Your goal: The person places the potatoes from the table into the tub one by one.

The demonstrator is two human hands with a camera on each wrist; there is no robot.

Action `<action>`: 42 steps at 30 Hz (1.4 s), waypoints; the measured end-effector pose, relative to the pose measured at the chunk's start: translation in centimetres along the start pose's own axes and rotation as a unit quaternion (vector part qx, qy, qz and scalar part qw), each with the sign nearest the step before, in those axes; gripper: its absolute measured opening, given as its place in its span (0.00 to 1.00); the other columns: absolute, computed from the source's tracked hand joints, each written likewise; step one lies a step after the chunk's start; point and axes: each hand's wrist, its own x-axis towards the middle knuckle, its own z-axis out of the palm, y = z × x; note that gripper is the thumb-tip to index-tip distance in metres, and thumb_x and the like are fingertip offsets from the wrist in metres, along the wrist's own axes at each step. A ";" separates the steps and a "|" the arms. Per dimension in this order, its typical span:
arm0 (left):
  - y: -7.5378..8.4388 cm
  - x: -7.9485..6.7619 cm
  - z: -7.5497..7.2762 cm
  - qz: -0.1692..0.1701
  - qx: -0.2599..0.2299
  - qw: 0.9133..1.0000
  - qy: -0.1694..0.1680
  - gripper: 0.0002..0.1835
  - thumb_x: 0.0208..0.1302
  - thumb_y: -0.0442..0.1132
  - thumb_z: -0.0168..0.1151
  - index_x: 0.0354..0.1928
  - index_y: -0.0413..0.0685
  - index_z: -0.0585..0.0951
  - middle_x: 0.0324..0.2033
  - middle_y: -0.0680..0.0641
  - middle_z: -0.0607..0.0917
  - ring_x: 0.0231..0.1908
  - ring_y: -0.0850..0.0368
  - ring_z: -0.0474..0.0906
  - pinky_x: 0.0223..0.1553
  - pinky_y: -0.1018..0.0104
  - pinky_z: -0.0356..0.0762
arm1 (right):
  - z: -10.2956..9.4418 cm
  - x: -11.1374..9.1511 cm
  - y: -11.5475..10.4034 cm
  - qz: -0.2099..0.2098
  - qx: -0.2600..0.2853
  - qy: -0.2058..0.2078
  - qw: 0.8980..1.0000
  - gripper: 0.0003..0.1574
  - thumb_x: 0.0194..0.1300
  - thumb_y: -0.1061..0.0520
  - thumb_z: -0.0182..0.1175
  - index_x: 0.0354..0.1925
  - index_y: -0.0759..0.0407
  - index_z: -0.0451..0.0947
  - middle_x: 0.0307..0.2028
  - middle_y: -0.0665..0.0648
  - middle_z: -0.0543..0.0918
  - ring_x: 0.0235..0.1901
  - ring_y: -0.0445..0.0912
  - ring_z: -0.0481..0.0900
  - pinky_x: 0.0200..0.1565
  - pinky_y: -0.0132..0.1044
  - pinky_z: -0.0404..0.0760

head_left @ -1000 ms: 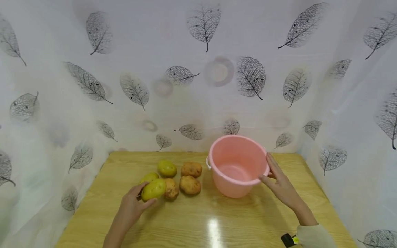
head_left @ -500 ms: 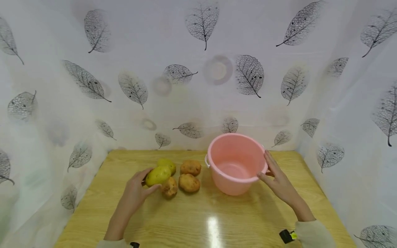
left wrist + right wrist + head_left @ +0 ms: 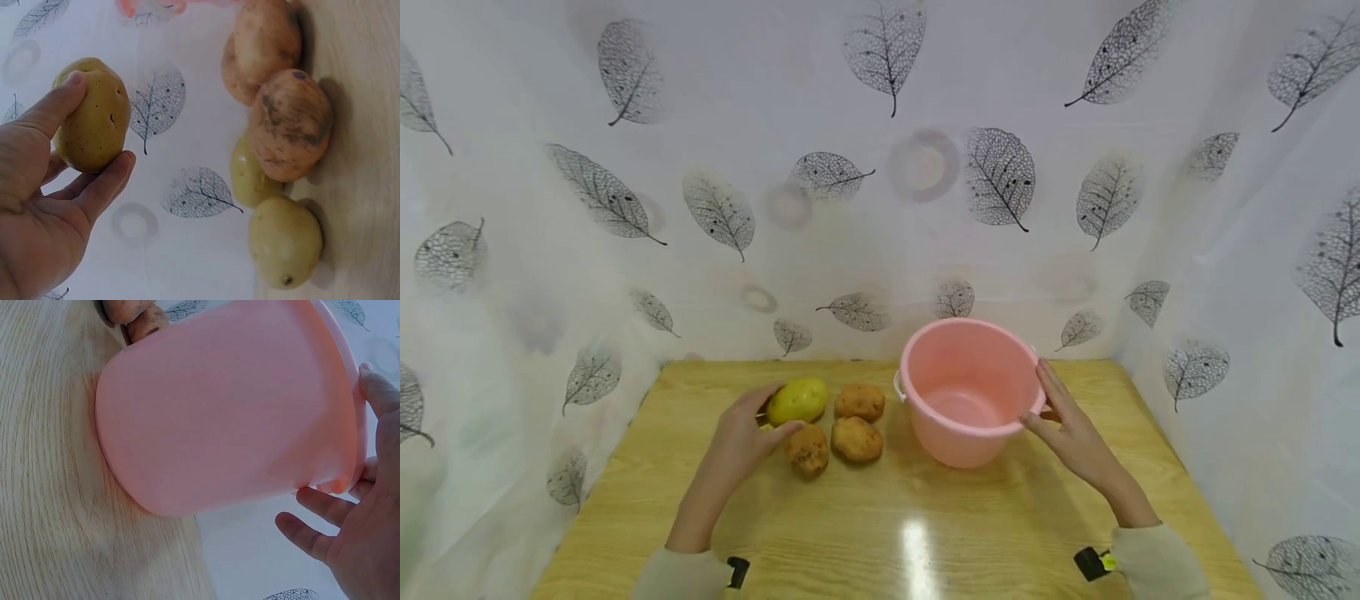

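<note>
My left hand (image 3: 737,442) holds a yellow-green potato (image 3: 797,400) between thumb and fingers. In the left wrist view this potato (image 3: 94,115) is raised clear of the table. Two more yellow-green potatoes lie there, one nearer the camera (image 3: 285,242), one partly hidden (image 3: 247,172); the head view mostly hides them behind the hand and the held potato. Three brown potatoes sit beside them, including a front one (image 3: 807,451), a middle one (image 3: 857,439) and a back one (image 3: 860,402). My right hand (image 3: 1078,446) grips the rim of an upright pink bucket (image 3: 958,446).
The wooden table (image 3: 850,525) ends at a leaf-printed curtain (image 3: 865,250) behind and at both sides. A white handle (image 3: 899,386) hangs at the bucket's left. The bucket's inside shows only its bare pink bottom.
My left hand has carried the yellow-green potato up and to the right, over the other potatoes toward the bucket. My right hand stays at the bucket's rim.
</note>
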 end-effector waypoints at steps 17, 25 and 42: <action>4.8 3.2 0.4 0.023 -0.034 0.999 -0.024 0.36 0.63 0.43 0.76 0.70 0.37 0.74 0.59 0.35 0.80 0.54 0.42 0.80 0.54 0.50 0.84 | -0.2 -0.1 -0.6 -0.008 0.005 -0.003 1.000 0.51 0.77 0.58 0.59 0.82 0.62 0.40 0.82 0.63 0.40 0.57 0.63 0.79 0.55 0.29 0.78; 6.7 4.7 0.9 0.040 -0.028 0.998 -0.041 0.36 0.63 0.48 0.76 0.69 0.41 0.76 0.54 0.40 0.82 0.49 0.47 0.80 0.51 0.52 0.84 | -0.4 0.0 -0.2 -0.003 0.008 -0.013 1.000 0.51 0.78 0.57 0.59 0.83 0.58 0.38 0.82 0.59 0.38 0.59 0.61 0.79 0.57 0.31 0.79; 11.4 7.8 4.6 0.059 -0.027 0.996 -0.067 0.38 0.60 0.51 0.77 0.69 0.43 0.77 0.61 0.42 0.82 0.55 0.47 0.79 0.58 0.52 0.80 | -0.3 0.0 -0.5 -0.007 0.009 -0.007 1.000 0.51 0.77 0.58 0.60 0.83 0.61 0.41 0.82 0.61 0.40 0.57 0.62 0.79 0.55 0.28 0.79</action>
